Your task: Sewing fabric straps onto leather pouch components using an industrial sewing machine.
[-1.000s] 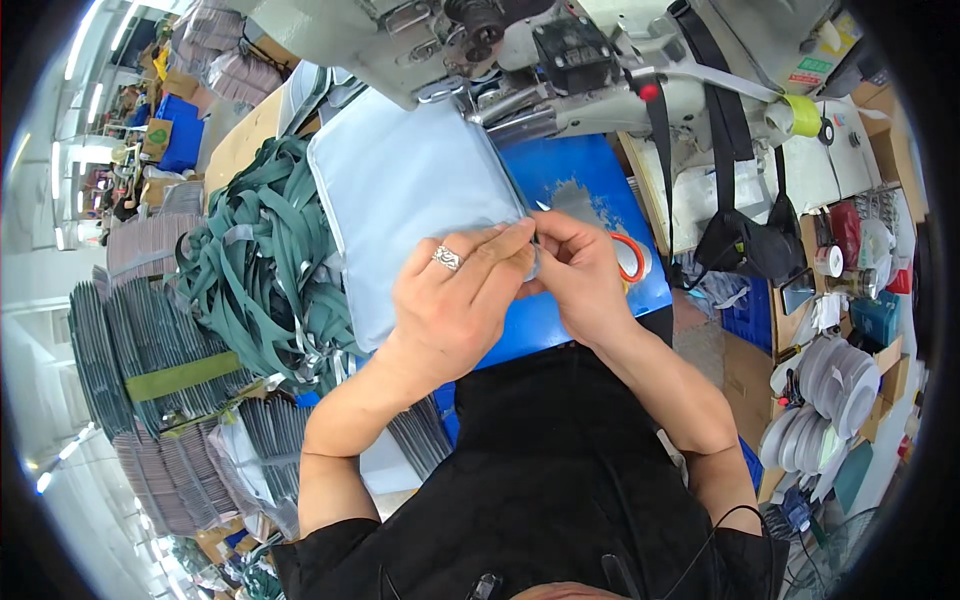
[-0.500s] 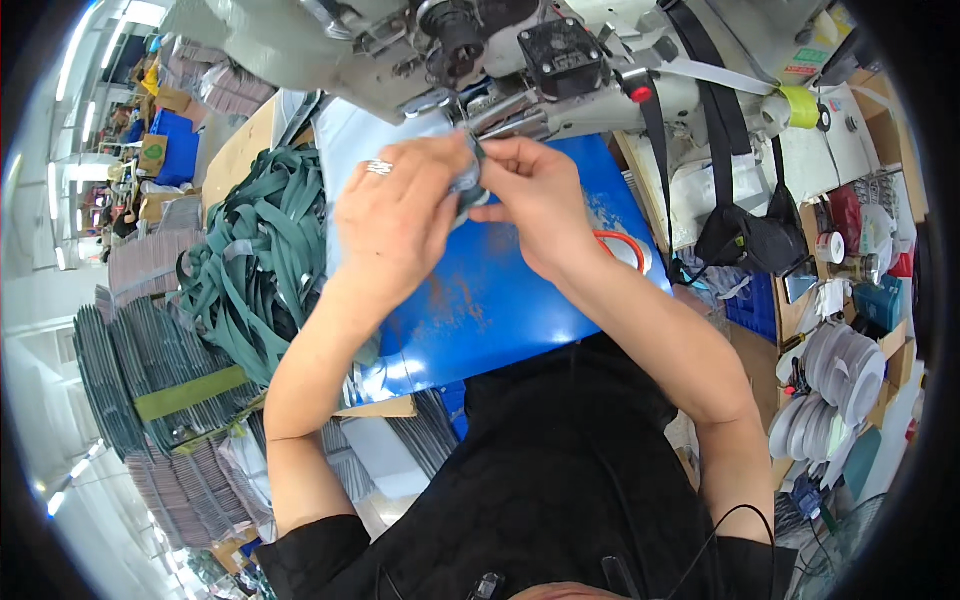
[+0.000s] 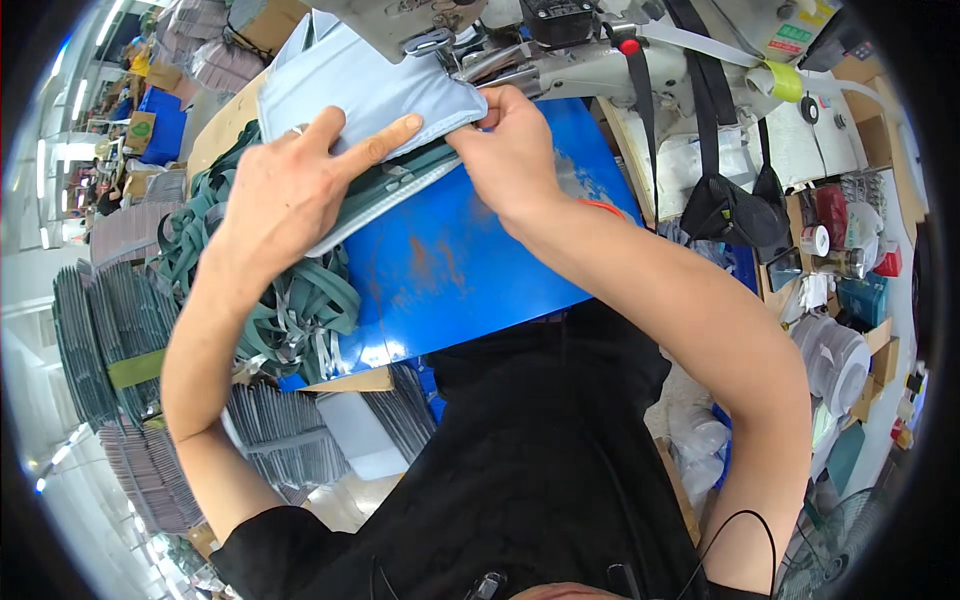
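A light blue fabric panel (image 3: 385,85) with a stitched edge lies under the head of a sewing machine (image 3: 420,25). Its near right corner is pinched between the thumb and fingers of my right hand (image 3: 512,155). Over the panel's near left edge my left hand (image 3: 290,190) rests with thumb and forefinger spread; some of its other fingertips are hidden. Below that edge a dark green layer with a pale trim strip (image 3: 385,205) shows, slanting across the blue work surface (image 3: 440,270).
Tangled dark green straps (image 3: 310,300) hang at the left of the work surface. Banded stacks of panels (image 3: 85,340) stand farther left. Black straps (image 3: 710,120) dangle at the right, near white rolls (image 3: 835,355). An orange-red handle (image 3: 603,208) peeks past my right forearm.
My hands have moved apart, the left one leftward and down. The bunched fabric between them is now spread flat, showing the light blue panel and its trim. My right hand still pinches fabric.
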